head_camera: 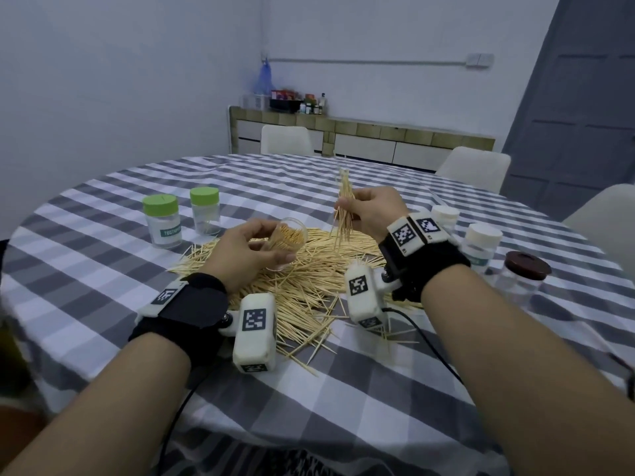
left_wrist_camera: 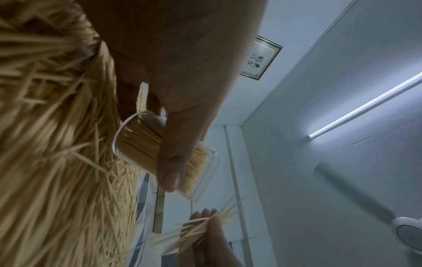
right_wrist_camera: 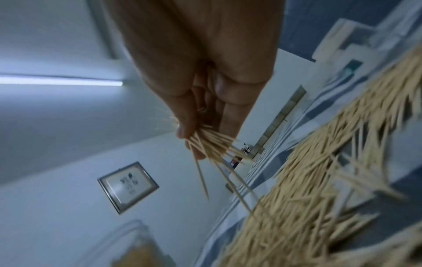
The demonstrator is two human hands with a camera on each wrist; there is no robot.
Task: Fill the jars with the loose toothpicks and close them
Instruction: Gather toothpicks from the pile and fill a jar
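Fingers of the left hand (head_camera: 240,250) curl round an open clear jar (head_camera: 287,240), tilted with its mouth toward the right hand and packed with toothpicks; the thumb lies across the jar's side in the left wrist view, and the fingers cover much of its wall. Just beside it, the right hand (head_camera: 372,211) pinches a bundle of toothpicks (head_camera: 343,207) upright between thumb and fingertips, the lower ends fanning out above the pile of loose toothpicks (head_camera: 309,283) spread on the checked tablecloth (head_camera: 103,269). Both hands are held off the table, and the wrist-worn cameras hide part of the pile.

Beyond the left hand stand two jars with green lids (head_camera: 161,221), (head_camera: 205,210); only part of the nearer one's label can be read. Past the right wrist, two white-lidded jars (head_camera: 481,245), (head_camera: 445,214) and a brown-lidded jar (head_camera: 524,273) are partly blocked by the wristband; whether these closed jars hold toothpicks is hard to tell. The right wrist view is blurred, with a jar's rim cut off at its lower edge.
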